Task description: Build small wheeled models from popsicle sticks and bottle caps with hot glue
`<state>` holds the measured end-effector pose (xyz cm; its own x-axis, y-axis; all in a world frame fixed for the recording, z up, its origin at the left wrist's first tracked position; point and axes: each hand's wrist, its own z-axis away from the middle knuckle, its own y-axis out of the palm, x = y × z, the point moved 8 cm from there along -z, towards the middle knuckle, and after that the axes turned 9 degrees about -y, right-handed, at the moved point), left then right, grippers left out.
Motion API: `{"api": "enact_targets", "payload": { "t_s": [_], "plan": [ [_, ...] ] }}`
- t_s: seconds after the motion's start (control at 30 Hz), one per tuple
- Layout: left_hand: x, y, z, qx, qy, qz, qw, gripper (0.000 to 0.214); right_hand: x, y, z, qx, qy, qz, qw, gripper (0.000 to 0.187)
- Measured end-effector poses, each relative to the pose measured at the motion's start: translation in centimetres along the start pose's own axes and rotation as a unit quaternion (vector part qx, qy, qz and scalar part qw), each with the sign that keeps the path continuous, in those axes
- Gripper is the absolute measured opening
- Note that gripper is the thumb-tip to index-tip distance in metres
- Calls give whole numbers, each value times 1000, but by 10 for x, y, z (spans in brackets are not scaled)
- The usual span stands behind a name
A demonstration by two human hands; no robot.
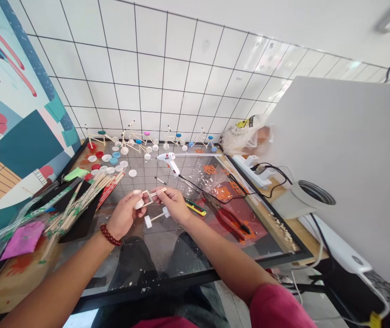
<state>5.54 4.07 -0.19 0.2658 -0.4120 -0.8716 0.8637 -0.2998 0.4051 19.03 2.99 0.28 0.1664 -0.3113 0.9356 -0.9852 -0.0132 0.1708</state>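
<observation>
My left hand [124, 215] and my right hand [173, 203] meet over the glass table [167, 246], both closed on a small frame of thin sticks with a white bottle cap [147, 198]. The left fingers pinch the cap end, the right fingers pinch the stick end. Just below the hands lies a short stick axle with two white caps [156, 217]. A white hot glue gun [169, 161] rests on the glass beyond the hands, its cord trailing right.
Finished stick-and-cap bicycles [136, 139] line the tiled wall. Loose bottle caps [108, 161] and a bundle of chopsticks [79, 202] lie left. Red pliers [231, 218], a yellow cutter [197, 208], a power strip [254, 171] and a grey cup [302, 198] lie right.
</observation>
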Motion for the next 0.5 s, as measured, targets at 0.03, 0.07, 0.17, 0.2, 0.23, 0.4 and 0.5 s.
{"api": "enact_targets", "payload": {
  "t_s": [0.03,0.07,0.17,0.2,0.23,0.4,0.5],
  "plan": [
    [0,0,0,0,-1,0,1000,27,0,0,0,-1,2,1,1000,43],
    [0,0,0,0,-1,0,1000,26,-1,0,0,-2,4,1,1000,43],
    [0,-1,-1,0,-1,-1,1000,26,-2,0,-1,-2,5,-7,1000,46],
    [1,-2,-1,-1,-1,-2,1000,26,-3,1,-1,-2,5,-11,1000,47],
    [1,-2,-1,-1,1,-3,1000,25,-3,1,-1,-1,6,-14,1000,48],
    [1,-3,-1,3,1,-2,1000,25,-4,2,-2,-5,9,-16,1000,49],
    [1,-1,-1,-1,-5,1,1000,26,-3,2,-2,1,6,-12,1000,49]
  ]
}}
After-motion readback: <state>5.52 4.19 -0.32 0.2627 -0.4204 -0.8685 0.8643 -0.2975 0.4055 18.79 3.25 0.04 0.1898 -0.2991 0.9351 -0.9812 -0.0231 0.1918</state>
